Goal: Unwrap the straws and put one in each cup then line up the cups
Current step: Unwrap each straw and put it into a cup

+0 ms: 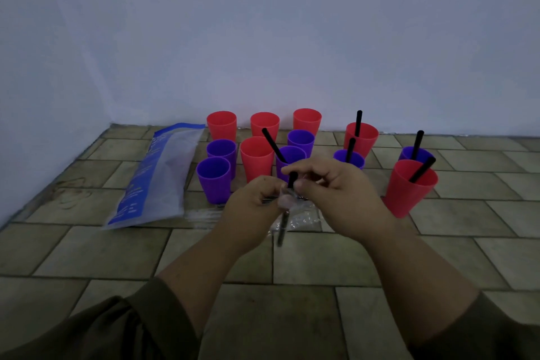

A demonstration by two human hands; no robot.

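While five cups hold straws, seven cups (221,124) stand empty.

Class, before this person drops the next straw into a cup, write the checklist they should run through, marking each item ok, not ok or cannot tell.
1. Straw held by both hands, left hand and right hand: ok.
2. Wrapper fully off the straw: not ok, the lower part is still in clear plastic.
3. An empty cup nearby, such as the red cup: ok.
4. Cups upright: ok.
5. Straw undamaged: cannot tell.
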